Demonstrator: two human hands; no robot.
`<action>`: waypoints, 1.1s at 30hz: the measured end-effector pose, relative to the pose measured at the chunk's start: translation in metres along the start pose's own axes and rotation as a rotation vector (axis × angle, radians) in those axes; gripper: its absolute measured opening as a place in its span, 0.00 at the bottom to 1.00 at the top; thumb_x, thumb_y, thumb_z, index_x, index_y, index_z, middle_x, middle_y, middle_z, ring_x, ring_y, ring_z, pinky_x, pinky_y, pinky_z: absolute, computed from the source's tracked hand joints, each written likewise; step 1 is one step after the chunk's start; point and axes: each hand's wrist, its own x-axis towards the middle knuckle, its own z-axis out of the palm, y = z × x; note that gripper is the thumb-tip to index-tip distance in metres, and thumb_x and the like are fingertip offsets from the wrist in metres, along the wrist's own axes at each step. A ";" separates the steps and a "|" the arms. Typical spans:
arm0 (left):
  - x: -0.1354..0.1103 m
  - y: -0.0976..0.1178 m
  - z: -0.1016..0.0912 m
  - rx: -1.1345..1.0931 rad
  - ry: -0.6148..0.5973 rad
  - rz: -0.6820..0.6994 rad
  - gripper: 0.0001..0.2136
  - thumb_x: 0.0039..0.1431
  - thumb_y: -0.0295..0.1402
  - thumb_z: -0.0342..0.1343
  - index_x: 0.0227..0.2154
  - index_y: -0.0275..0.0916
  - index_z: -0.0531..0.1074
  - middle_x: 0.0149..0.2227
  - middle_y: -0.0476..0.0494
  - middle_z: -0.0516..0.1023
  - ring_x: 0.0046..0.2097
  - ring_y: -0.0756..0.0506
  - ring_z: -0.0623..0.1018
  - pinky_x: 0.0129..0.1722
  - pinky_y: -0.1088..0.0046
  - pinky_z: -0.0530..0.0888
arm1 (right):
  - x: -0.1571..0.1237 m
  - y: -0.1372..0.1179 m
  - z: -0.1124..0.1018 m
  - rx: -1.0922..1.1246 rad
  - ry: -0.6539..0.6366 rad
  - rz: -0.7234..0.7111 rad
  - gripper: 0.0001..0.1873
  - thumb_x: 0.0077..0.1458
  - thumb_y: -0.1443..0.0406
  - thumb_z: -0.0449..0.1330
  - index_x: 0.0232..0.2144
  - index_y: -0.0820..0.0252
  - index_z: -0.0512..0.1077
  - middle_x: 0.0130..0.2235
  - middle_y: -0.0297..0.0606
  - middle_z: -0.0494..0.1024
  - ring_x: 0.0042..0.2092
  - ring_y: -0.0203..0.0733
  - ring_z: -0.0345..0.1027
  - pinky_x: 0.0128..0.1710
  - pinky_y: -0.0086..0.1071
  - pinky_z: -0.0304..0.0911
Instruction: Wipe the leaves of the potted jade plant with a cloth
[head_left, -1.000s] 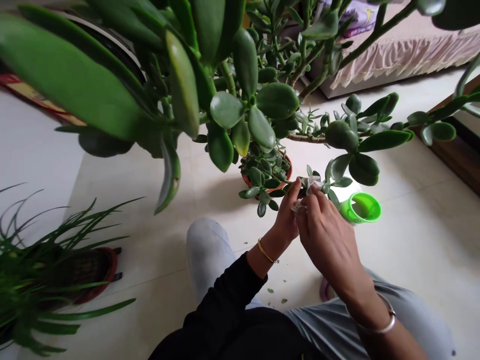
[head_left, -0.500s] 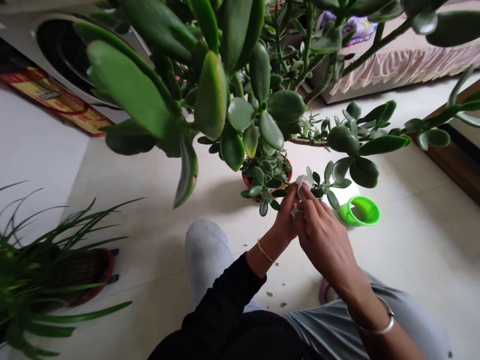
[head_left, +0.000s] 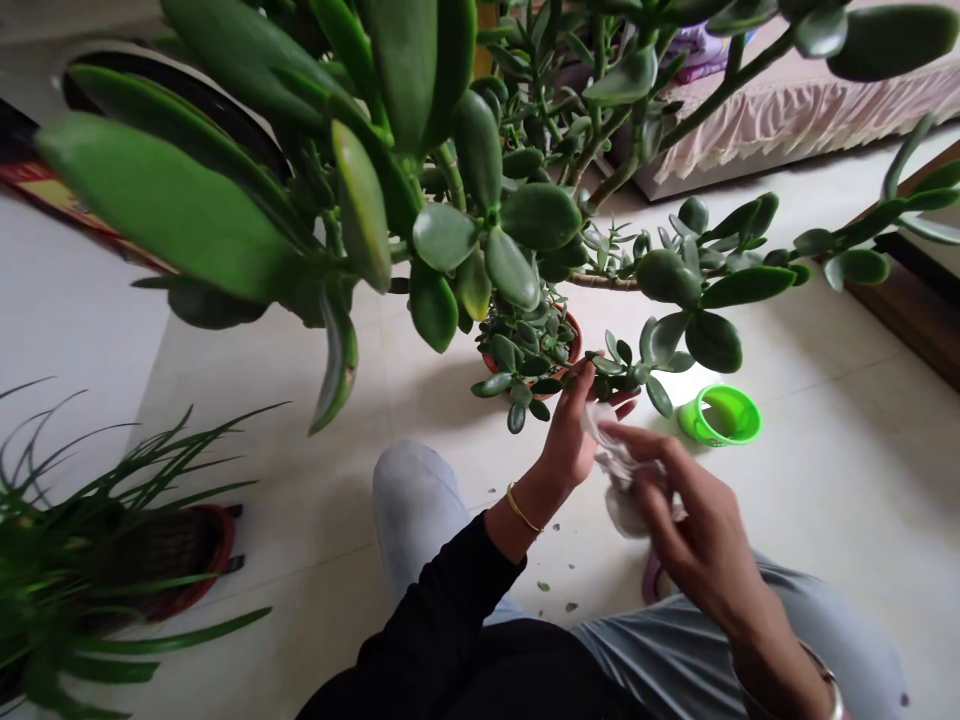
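Note:
A large jade plant (head_left: pixel 529 215) with thick green leaves spreads across the upper part of the view. My left hand (head_left: pixel 570 440) is cupped at a low sprig, its thumb against a small leaf (head_left: pixel 606 366) and its fingers partly hidden behind the leaves. My right hand (head_left: pixel 701 530) is closed on a crumpled whitish cloth (head_left: pixel 626 490), which hangs below its fingers. One end of the cloth reaches the left palm. The right hand is just below and right of the left one, apart from the leaves.
A bright green plastic cup (head_left: pixel 721 416) stands on the tiled floor at the right. Beneath the jade branches is a reddish pot (head_left: pixel 574 340). A long-leaved potted plant (head_left: pixel 112 560) is at the left, a frilled bed cover (head_left: pixel 795 125) at the back. Several leaf bits lie on the floor.
My right hand has drawn back down and right from the leaves, and more of the cloth shows. The left hand stays at the sprig, its palm now uncovered. The view has shifted slightly.

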 end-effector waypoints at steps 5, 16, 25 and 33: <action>-0.017 -0.016 -0.015 0.128 -0.056 0.144 0.20 0.64 0.39 0.64 0.58 0.49 0.68 0.50 0.45 0.82 0.51 0.41 0.85 0.57 0.59 0.75 | -0.022 0.043 -0.030 0.486 0.461 0.450 0.07 0.63 0.59 0.60 0.36 0.55 0.74 0.36 0.35 0.83 0.31 0.36 0.73 0.26 0.26 0.64; -0.011 -0.054 -0.002 -0.047 -0.099 -0.072 0.11 0.63 0.32 0.59 0.46 0.42 0.80 0.62 0.44 0.78 0.70 0.40 0.69 0.69 0.59 0.68 | 0.039 0.099 -0.035 0.852 0.808 0.386 0.18 0.49 0.61 0.72 0.42 0.55 0.75 0.40 0.32 0.79 0.41 0.36 0.72 0.40 0.29 0.66; 0.005 -0.060 0.013 -0.112 -0.191 -0.109 0.12 0.69 0.40 0.55 0.48 0.47 0.81 0.68 0.50 0.73 0.75 0.41 0.62 0.68 0.57 0.69 | 0.063 0.120 -0.017 0.515 0.608 0.208 0.19 0.58 0.52 0.69 0.50 0.49 0.77 0.51 0.38 0.78 0.53 0.46 0.75 0.53 0.45 0.73; 0.005 -0.056 0.023 -0.079 -0.174 -0.075 0.20 0.71 0.49 0.46 0.49 0.47 0.80 0.66 0.48 0.75 0.74 0.41 0.65 0.66 0.58 0.71 | 0.069 0.115 -0.015 0.181 0.495 0.050 0.08 0.62 0.58 0.66 0.41 0.52 0.80 0.55 0.43 0.71 0.58 0.52 0.71 0.57 0.54 0.71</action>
